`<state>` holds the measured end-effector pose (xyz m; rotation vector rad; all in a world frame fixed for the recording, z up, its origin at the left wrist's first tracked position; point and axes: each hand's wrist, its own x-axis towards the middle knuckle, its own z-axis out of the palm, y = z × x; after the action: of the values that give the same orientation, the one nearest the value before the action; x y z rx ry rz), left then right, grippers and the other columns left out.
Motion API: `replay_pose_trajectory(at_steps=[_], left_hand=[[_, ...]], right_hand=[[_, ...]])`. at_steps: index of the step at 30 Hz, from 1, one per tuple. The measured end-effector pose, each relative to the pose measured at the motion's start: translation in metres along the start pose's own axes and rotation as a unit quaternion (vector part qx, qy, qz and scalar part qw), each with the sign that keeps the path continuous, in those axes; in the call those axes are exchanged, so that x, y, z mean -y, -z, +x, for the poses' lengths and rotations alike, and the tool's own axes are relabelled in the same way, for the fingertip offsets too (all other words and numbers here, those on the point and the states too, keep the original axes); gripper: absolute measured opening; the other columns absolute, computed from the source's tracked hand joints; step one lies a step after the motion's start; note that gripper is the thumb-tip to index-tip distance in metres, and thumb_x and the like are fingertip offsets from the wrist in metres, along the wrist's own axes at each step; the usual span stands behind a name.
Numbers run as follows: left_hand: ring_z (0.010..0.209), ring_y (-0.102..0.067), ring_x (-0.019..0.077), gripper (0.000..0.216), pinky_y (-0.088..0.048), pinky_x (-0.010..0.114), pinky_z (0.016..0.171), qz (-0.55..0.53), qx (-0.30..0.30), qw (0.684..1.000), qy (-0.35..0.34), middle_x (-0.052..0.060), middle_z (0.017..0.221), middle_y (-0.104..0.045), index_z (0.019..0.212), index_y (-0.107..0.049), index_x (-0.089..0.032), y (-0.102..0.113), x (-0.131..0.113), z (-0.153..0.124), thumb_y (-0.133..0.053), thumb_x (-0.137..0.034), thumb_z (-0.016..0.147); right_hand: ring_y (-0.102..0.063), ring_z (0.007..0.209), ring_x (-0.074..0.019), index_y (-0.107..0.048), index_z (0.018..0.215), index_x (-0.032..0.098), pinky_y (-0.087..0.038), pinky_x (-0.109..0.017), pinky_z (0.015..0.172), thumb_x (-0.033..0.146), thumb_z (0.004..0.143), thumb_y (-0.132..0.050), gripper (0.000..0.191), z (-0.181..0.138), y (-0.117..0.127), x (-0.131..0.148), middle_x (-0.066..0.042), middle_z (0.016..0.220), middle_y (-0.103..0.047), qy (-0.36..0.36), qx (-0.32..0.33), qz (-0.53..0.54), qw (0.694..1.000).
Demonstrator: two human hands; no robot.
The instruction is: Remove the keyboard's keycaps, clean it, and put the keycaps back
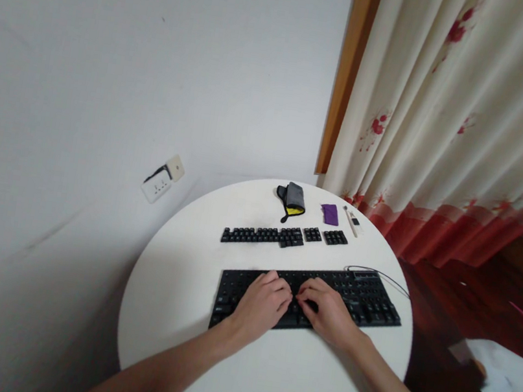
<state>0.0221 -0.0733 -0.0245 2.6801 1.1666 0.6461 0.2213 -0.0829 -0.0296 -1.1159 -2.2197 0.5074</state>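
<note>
A black keyboard (pixel 364 296) lies on the round white table (pixel 169 287), with some keys standing on it and other places in its upper part looking bare. Over its middle, my left hand (pixel 267 296) rests with the fingers curled down and drawn together. My right hand (pixel 324 305) is close beside it, thumb and forefinger brought together just above the keys. Anything between the fingertips of either hand is hidden or too small to make out. Behind the keyboard, loose black keycaps (pixel 255 236) are lined up in several blocks.
At the table's back are a folded grey and yellow cloth (pixel 296 196), a purple cloth (pixel 330 214) and a slim brush-like tool (pixel 350 222). A thin cable (pixel 389 279) runs off the right edge. A wall socket (pixel 157 186) and a flowered curtain (pixel 402 112) stand behind.
</note>
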Motion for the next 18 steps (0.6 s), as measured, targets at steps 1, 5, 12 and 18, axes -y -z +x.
replay_pose_trajectory(at_steps=[1,5,12,18], left_hand=[[0.089,-0.055,0.0199,0.018,-0.046,0.036,0.083,-0.005,0.001,1.0,0.002,0.004,0.09,-0.069,0.082,-0.071,-0.02,0.0,0.001,0.0,-0.055,-0.018,0.091],[0.086,-0.055,0.0185,0.016,-0.047,0.034,0.081,-0.033,0.013,0.999,0.013,0.002,0.09,-0.07,0.084,-0.071,-0.021,0.0,0.002,0.002,-0.057,-0.017,0.09],[0.093,-0.053,0.0208,0.017,-0.046,0.038,0.086,-0.001,0.033,0.999,-0.005,0.005,0.093,-0.068,0.091,-0.072,-0.021,0.009,-0.004,0.001,-0.054,-0.022,0.093],[0.098,-0.051,0.0213,0.018,-0.046,0.037,0.087,0.022,0.037,0.999,0.0,0.005,0.097,-0.063,0.089,-0.073,-0.021,0.01,-0.007,0.0,-0.055,-0.023,0.092]], right_hand=[[-0.059,0.091,-0.0174,-0.069,0.088,0.021,-0.048,-0.029,0.081,0.012,0.088,-0.054,0.017,0.0,0.0,0.0,-0.005,0.095,-0.066,-0.002,0.0,0.002,1.0],[-0.059,0.092,-0.0174,-0.068,0.088,0.02,-0.048,-0.029,0.082,0.011,0.088,-0.053,0.017,-0.002,-0.001,-0.001,-0.005,0.096,-0.065,-0.009,-0.006,0.009,1.0],[-0.059,0.092,-0.0185,-0.069,0.091,0.021,-0.048,-0.031,0.084,0.018,0.09,-0.053,0.017,-0.004,-0.002,0.003,-0.006,0.097,-0.064,-0.019,-0.011,-0.017,1.0],[-0.058,0.092,-0.018,-0.07,0.087,0.021,-0.048,-0.03,0.082,0.022,0.092,-0.052,0.019,-0.004,0.0,0.004,-0.005,0.099,-0.062,-0.025,-0.007,-0.033,0.999]])
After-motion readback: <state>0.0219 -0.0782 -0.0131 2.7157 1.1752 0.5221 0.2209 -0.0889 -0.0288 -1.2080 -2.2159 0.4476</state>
